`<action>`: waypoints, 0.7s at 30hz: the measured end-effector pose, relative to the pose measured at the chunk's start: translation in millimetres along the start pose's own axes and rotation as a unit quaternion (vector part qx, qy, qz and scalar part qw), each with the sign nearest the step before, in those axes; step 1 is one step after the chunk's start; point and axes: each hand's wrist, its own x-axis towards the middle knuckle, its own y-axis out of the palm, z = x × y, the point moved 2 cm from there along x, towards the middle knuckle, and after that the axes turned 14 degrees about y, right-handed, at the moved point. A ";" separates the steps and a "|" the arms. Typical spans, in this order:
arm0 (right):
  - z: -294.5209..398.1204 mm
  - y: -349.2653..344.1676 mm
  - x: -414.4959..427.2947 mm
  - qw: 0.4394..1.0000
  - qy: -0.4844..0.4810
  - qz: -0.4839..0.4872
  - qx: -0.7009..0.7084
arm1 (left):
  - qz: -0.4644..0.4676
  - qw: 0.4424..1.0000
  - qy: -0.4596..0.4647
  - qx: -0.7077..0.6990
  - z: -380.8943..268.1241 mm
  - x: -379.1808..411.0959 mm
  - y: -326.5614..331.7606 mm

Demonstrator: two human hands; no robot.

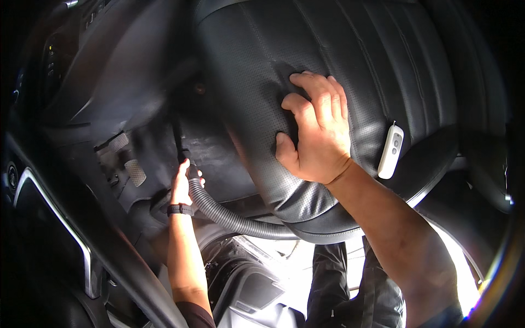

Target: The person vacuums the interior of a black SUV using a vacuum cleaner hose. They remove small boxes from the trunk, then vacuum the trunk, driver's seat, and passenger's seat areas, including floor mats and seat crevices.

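My left hand (185,184), with a dark band at its wrist, is closed around the handle end of a ribbed grey vacuum hose (229,219). A thin black nozzle (177,133) extends from it over the car's footwell floor (217,160). The hose curves right, passing below the front edge of a black leather car seat (254,106). On that seat's perforated cushion rests my right hand (318,127), its fingers spread and bent, with nothing in it. A white remote control (390,151) with grey buttons lies on the seat to the right of this hand.
Two metal-faced pedals, one of them the lower pedal (135,172), are left of the nozzle. An open car door (254,289) stands at the bottom, beside my dark-trousered legs (328,283). The steering wheel's dark rim (110,250) crosses the lower left.
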 end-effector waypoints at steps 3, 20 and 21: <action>5.5 2.5 -1.2 1.000 -0.015 -0.003 0.005 | -0.079 0.995 0.026 -0.063 -3.2 37.5 -43.4; 0.8 3.0 -2.0 1.000 -0.023 -0.014 0.012 | -0.110 0.966 -0.092 -0.217 146.2 -88.3 -47.1; 3.0 3.8 -1.7 0.999 -0.028 -0.014 0.017 | -0.134 0.949 -0.094 -0.271 147.8 -66.6 -68.4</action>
